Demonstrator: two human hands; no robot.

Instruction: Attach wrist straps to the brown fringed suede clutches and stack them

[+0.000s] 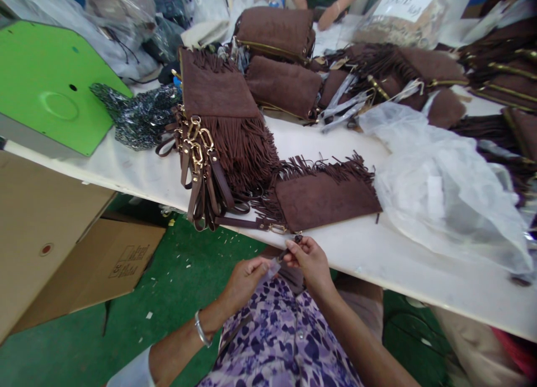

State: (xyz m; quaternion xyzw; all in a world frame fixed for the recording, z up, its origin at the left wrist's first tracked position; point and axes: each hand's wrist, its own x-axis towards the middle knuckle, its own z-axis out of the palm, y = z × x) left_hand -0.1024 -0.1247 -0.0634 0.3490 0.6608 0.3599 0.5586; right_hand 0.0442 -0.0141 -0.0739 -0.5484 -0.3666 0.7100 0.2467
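Note:
My left hand [251, 272] pinches a small piece of clear plastic [273, 269] just past the table's front edge. Close beside it, my right hand [309, 259] is closed on a small dark strip [297, 239] by the near edge of a brown fringed pouch [329, 199]. Whether the strip is joined to the pouch, I cannot tell. The pouch lies flat with its fringe pointing away from me. To its left is a bunch of brown wrist straps [205, 191] with gold clasps, against a stack of fringed pouches [220, 90].
A crumpled translucent plastic bag [444, 180] covers the table's right side. More brown pouches [283, 88] lie behind. On the left are a green machine casing [50, 85], a shiny dark bundle [142, 116] and cardboard boxes [96, 269]. A co-worker's hands [329, 15] are across the table.

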